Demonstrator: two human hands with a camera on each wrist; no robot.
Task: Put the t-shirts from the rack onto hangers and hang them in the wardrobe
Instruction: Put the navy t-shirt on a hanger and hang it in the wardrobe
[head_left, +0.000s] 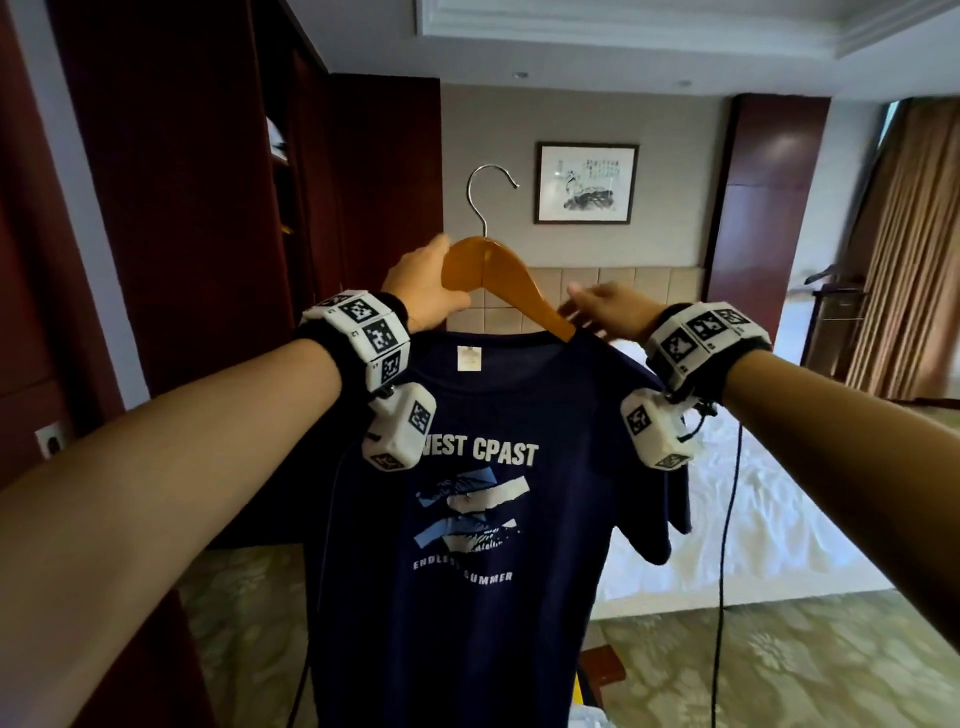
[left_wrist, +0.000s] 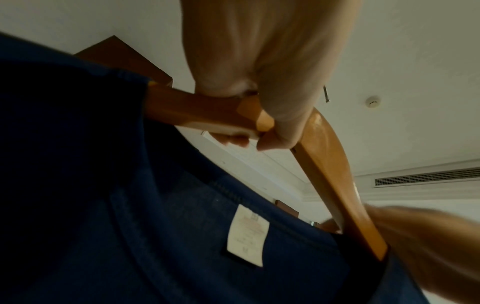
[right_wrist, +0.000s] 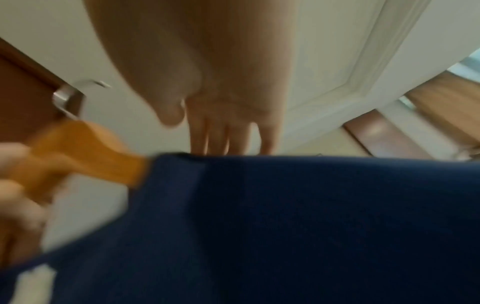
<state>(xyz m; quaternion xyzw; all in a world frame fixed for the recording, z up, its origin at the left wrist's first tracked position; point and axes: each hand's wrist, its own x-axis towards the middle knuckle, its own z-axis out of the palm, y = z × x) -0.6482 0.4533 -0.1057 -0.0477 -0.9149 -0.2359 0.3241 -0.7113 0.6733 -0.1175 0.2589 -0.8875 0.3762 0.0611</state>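
Observation:
A navy t-shirt (head_left: 467, 519) with white print hangs in front of me on a wooden hanger (head_left: 498, 275) with a metal hook (head_left: 485, 192). My left hand (head_left: 426, 291) grips the hanger's left arm near its middle, fingers curled round the wood (left_wrist: 272, 115). My right hand (head_left: 602, 312) is at the right shoulder, fingers straight, beside the hanger's right arm where it enters the neck opening (right_wrist: 221, 139). The right wrist view is blurred. The shirt's white label (left_wrist: 246, 234) shows inside the collar.
Dark red wardrobe (head_left: 182, 208) stands on the left with an open section (head_left: 280, 171). A bed with white sheets (head_left: 753, 493) lies to the right, curtains (head_left: 914, 249) beyond it. A framed picture (head_left: 586, 183) hangs on the far wall. Cables dangle from both wrists.

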